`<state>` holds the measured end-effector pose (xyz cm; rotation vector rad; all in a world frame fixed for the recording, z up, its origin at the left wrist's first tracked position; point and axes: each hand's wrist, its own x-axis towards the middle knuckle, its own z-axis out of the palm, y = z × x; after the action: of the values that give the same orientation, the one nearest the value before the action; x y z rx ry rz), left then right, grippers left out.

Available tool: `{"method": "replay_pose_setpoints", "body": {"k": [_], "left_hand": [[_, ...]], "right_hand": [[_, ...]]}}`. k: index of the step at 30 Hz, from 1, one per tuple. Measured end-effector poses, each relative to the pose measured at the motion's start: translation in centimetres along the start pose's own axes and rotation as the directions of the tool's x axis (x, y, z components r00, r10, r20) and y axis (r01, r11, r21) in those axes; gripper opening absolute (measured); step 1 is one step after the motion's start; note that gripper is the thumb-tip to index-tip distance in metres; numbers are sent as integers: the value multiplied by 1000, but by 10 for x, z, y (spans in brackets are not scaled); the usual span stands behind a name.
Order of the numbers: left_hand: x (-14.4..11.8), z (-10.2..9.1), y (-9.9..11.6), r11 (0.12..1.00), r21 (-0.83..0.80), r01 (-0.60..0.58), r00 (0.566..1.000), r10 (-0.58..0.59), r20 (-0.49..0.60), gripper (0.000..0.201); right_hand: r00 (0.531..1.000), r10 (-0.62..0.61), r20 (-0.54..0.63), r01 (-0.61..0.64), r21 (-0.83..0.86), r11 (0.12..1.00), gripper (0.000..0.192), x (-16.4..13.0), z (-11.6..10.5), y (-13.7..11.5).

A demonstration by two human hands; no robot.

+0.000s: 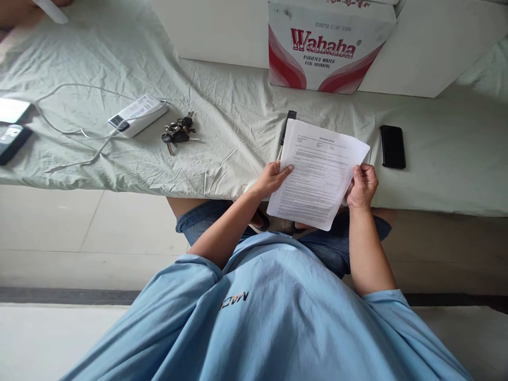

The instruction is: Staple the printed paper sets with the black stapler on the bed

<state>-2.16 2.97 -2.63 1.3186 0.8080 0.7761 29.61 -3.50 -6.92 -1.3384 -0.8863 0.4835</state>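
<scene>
A white printed sheet of paper [313, 174], possibly several sheets together, is held tilted over the near table edge. My left hand [273, 177] is closed on its left side, thumb lying on the print. On the opposite edge, my right hand [362, 185] pinches the paper between thumb and bent fingers. Behind the paper's upper left corner a dark object [289, 119] sticks out, mostly hidden. A black phone [392, 146] lies on the cloth to the right of my right hand.
A green cloth [234, 132] covers the table. A Wahaha water carton [325, 53] stands at the back. To the left lie keys [180, 130], a white box-shaped device [138, 114] with a cable [65, 132], and a dark device [14, 140]. Another person's hand [24, 13] shows top left.
</scene>
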Motion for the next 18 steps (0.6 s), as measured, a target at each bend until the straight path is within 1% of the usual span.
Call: {"method": "replay_pose_setpoints", "body": {"k": [3,8,11,18], "left_hand": [[1,0,-1,1000,-23,-1,1000,1,-1,82],[2,-1,-2,999,42,-34,999,35,-15,84],[2,-1,-1,997,64,-44,999,44,-6,85],[1,0,2,994,103,-31,999,32,-4,89]], "right_hand": [[997,20,-75,-17,31,999,68,0,0,-2],[998,40,-49,-39,13,999,69,-1,0,-7],[998,41,-40,-41,-14,999,69,-1,0,-8],[998,51,-33,-52,-19,998,75,-3,6,-13]]}}
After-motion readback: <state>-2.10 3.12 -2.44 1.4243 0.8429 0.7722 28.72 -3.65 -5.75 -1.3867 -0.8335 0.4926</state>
